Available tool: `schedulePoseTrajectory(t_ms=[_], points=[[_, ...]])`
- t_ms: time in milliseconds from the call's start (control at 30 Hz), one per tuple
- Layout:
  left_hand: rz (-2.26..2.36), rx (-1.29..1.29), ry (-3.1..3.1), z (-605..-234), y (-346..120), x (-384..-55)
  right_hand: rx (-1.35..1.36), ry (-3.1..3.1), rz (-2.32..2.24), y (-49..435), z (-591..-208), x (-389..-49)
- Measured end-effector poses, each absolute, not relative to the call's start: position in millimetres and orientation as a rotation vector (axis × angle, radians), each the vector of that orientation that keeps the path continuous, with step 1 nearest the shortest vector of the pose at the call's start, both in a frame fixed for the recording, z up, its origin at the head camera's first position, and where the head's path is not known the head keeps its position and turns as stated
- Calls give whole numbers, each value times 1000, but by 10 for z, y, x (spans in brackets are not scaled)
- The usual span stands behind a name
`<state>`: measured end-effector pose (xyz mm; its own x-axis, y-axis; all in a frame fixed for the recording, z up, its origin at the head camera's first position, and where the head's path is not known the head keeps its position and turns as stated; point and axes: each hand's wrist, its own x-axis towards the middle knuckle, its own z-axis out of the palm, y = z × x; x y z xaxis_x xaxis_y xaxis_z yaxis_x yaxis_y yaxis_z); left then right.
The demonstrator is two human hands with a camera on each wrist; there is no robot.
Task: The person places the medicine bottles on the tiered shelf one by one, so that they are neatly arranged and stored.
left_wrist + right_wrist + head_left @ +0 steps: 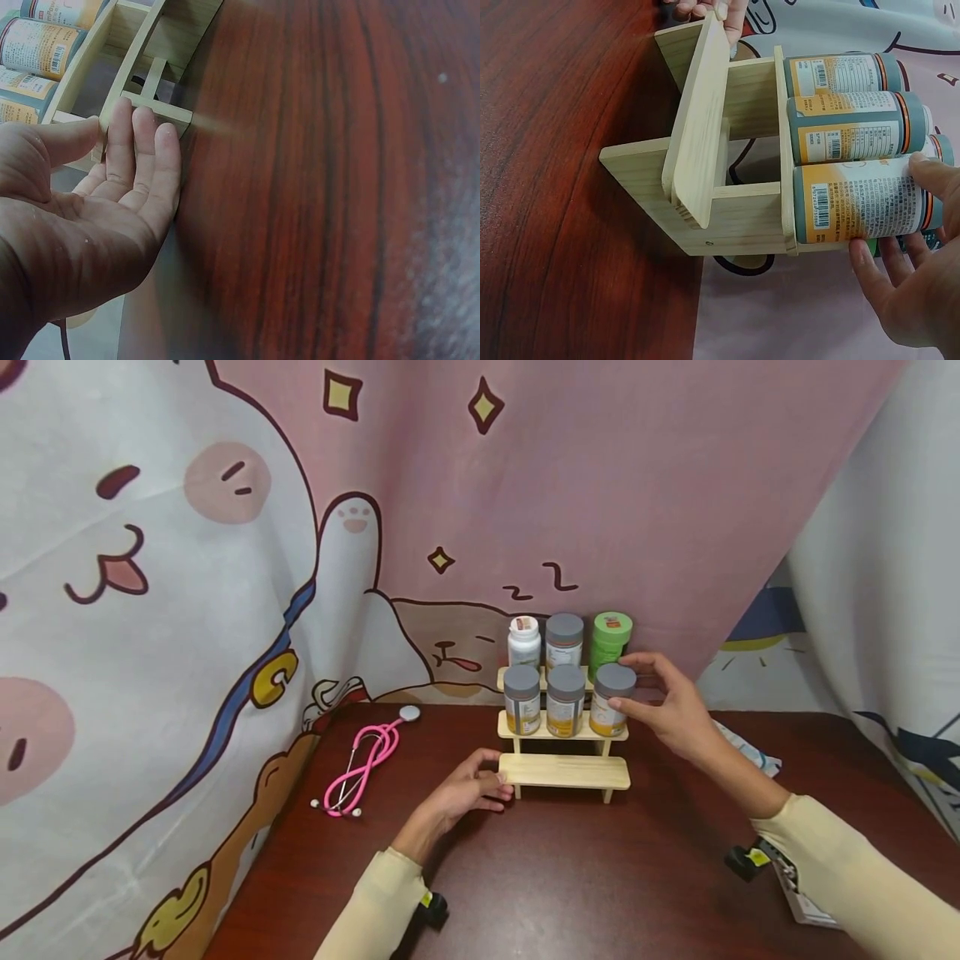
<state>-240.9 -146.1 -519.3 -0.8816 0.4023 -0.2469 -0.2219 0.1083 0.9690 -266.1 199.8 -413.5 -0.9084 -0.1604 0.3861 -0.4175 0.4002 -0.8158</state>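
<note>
A three-step wooden display stand carries two rows of containers. My right hand holds the right-hand grey-lidded jar on the middle step, its thumb on one side and fingers on the other. That jar's orange-and-white label shows in the right wrist view, its base at the step. My left hand grips the left end of the lowest step, thumb at the board and fingers by its end support. Two matching jars stand left of the held one.
On the top step stand a white bottle, another grey-lidded jar and a green container. A pink stethoscope lies left on the dark wooden table. A white box is partly behind the right sleeve. Printed cloth hangs behind.
</note>
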Motion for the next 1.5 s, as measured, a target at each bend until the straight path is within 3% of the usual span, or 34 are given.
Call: schedulePoseTrajectory(t_ms=[533, 967, 1500], points=[[1830, 192, 1923, -5193, -1466, -2416, 541, -2405, 1574, 2095, -4171, -2629], [1819, 179, 1919, -5225, -1472, -2420, 379, -2624, 1312, 2312, -4322, -2267], [1621, 214, 2331, -5063, -1538, -2373, 407, -2788, 917, 2316, -4621, -1883]])
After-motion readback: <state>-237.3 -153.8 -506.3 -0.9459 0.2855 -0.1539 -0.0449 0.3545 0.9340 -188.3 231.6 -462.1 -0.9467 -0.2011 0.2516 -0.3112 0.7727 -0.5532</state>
